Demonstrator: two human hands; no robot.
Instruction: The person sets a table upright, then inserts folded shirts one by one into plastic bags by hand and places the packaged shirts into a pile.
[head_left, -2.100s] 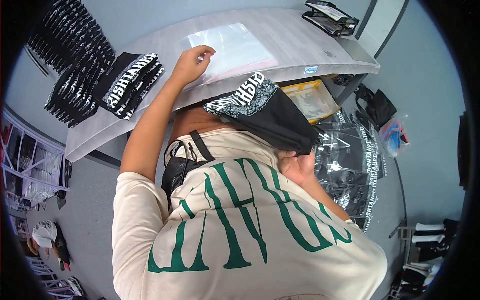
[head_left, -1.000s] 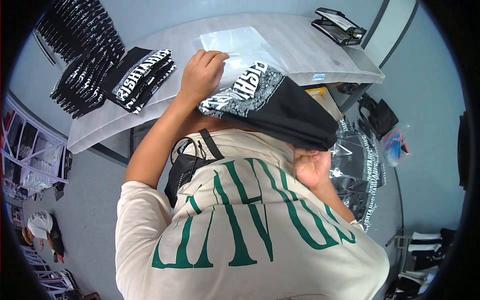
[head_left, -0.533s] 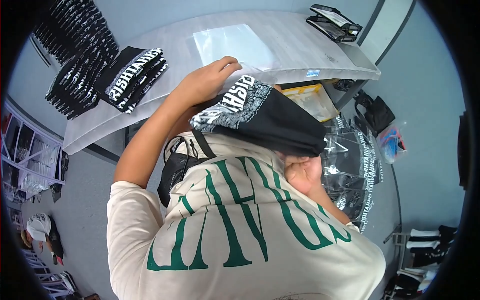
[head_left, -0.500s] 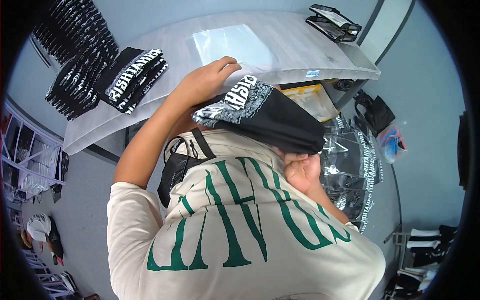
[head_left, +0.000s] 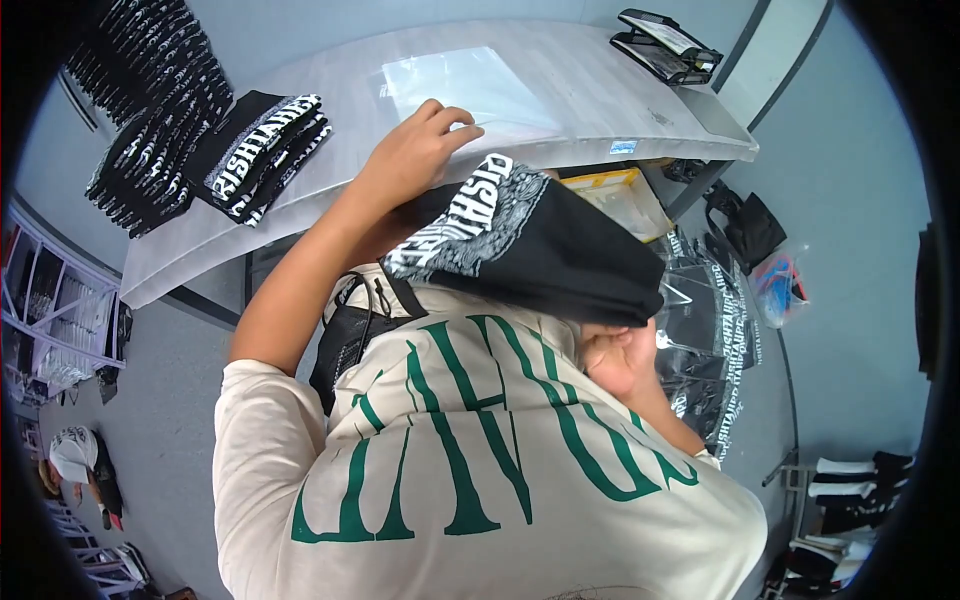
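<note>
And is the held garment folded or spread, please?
Folded: the garment forms a compact bundle in the right hand, its print along one end.

A folded black cloth garment with bold white lettering and a paisley-patterned band (head_left: 560, 245) is held up just in front of the pale grey wood-grain bench (head_left: 600, 90), below its top. The printed end slants up toward the bench's front edge; the plain black end, softly bunched, points away from the bench and rests in the right hand (head_left: 618, 360). A flat, clear plastic sheet or bag (head_left: 455, 85) lies on the bench top near the front edge, glossy and slightly wrinkled, the left hand (head_left: 425, 145) at its near side.
</note>
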